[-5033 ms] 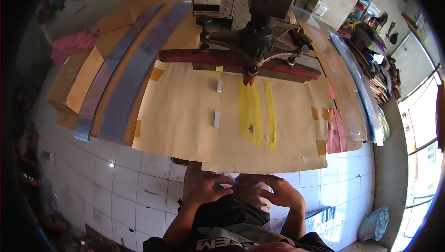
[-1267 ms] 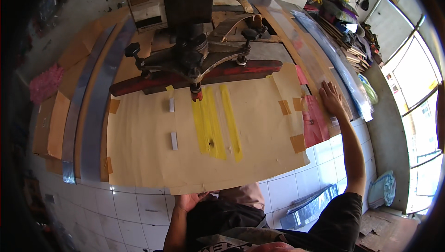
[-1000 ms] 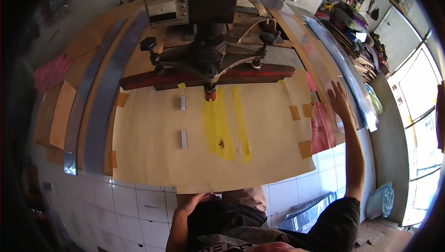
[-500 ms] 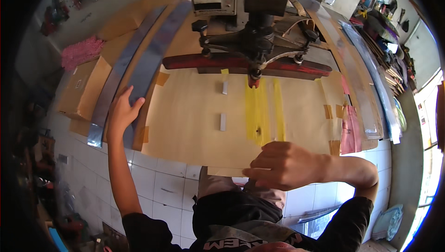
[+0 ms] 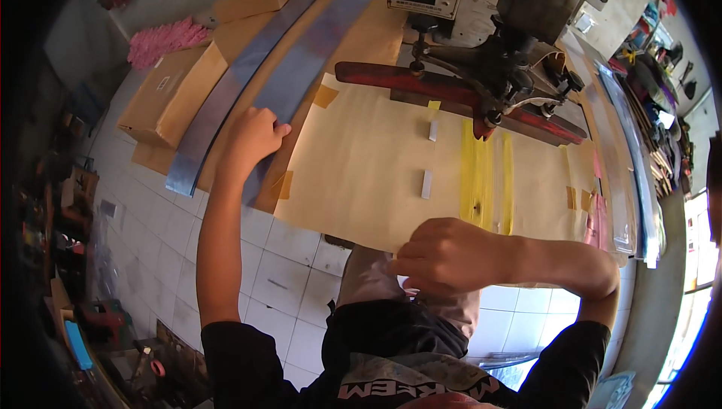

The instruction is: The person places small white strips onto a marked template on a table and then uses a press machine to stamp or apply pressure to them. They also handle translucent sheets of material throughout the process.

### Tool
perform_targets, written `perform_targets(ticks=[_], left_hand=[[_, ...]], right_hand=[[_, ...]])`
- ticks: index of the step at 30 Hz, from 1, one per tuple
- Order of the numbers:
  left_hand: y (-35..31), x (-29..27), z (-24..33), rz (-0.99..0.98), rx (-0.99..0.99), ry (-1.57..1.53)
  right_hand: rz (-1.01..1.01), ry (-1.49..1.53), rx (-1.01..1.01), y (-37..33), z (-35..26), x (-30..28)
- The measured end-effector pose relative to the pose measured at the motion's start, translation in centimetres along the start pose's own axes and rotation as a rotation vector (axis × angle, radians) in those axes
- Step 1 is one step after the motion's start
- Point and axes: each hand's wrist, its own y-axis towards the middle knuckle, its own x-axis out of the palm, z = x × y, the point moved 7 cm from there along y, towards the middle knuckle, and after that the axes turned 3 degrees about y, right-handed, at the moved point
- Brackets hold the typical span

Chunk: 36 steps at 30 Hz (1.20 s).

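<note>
My left hand [image 5: 256, 138] lies over a long bluish plastic strip [image 5: 316, 48] at the left of the worktable. Its fingers are curled in, thumb to the right; the fingertips are hidden, so I cannot see whether they grip the strip. Close to the near edge of a large beige sheet [image 5: 353, 161], my right hand [image 5: 444, 255] is closed with its fingertips together. Whatever it may hold is hidden. Yellow tape bands [image 5: 475, 176] and two small pale strips, one a white strip [image 5: 426, 185], are on the sheet.
A black press head [image 5: 519, 70] with a red-edged bar [image 5: 410, 82] stands over the sheet's far side. A cardboard box [image 5: 171, 97] and pink bundle [image 5: 165, 46] sit at left. More plastic strips [image 5: 628, 138] lie at right. White floor tiles [image 5: 278, 281] show below.
The view has shifted, moving the table rightward in it. My left hand has gone from spread fingers to curled ones over the strip. A tan strip beside my right hand no longer shows.
</note>
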Motion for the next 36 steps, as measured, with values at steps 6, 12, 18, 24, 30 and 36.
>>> perform_targets(ticks=[6, 12, 18, 24, 30, 36], left_hand=[[2.0, -0.4, -2.4, -0.231, -0.02, -0.093], [1.5, -1.0, -2.2, -0.286, -0.033, -0.212], [1.9, -1.0, -2.5, -0.293, -0.038, -0.185], [1.8, -0.4, -3.1, -0.305, -0.082, -0.174], [1.5, -1.5, -3.4, -0.324, -0.037, -0.238], [-2.6, -8.3, -6.3, 0.111, 0.035, -0.638]], right_hand=[[0.002, -0.039, 0.001, 6.0, 2.6, 1.1], [0.196, -0.083, 0.077, 13.0, 7.2, 1.2], [0.374, -0.138, 0.046, 17.6, 8.9, 1.6], [0.234, -0.389, 0.039, 21.7, 9.7, 4.6], [0.282, -0.419, 0.106, 22.7, 10.9, 4.6], [0.332, -0.147, 0.372, 22.5, 12.5, 3.2]])
